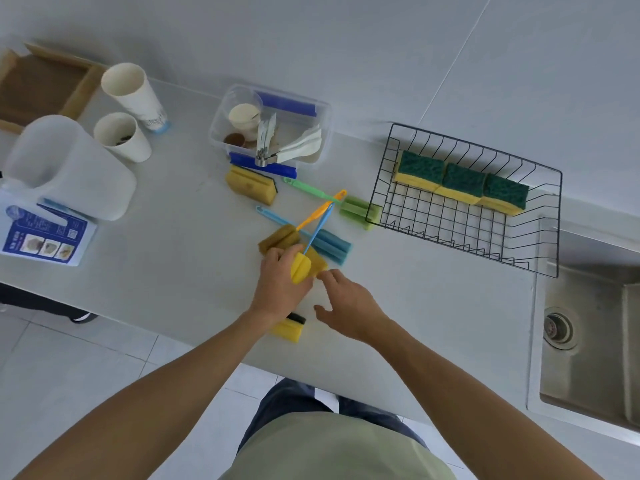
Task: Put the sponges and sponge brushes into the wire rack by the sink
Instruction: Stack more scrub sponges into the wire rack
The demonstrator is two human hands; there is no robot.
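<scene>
left grip [282, 275] curls its fingers round the yellow sponge head of a blue-handled sponge brush [301, 266], whose handle slants up and away over the other brushes. right grip [349, 306] hovers just beside it, spread and relaxed, holding nothing, with its fingertips near the yellow head. under and behind the held brush lie a brownish sponge brush with an orange handle [280, 239] and a blue sponge brush [332, 245], their handles crossing. a green sponge brush [358, 211] lies with its foam head touching or just beside the near left corner of the wire rack [550, 223]; which one cannot be told. three sponges [462, 183] with green tops and yellow bottoms sit in a row along the far side of the rack, which stands on the counter [173, 271] by the sink [588, 334]. a yellow sponge [251, 185] rests near a clear plastic box [322, 112] of utensils, and another yellow sponge [289, 329] with a dark edge lies partly hidden under the left wrist. two paper cups [123, 136], a white jug [69, 168], and a blue printed leaflet [45, 237] stand at the left of the counter.
</scene>
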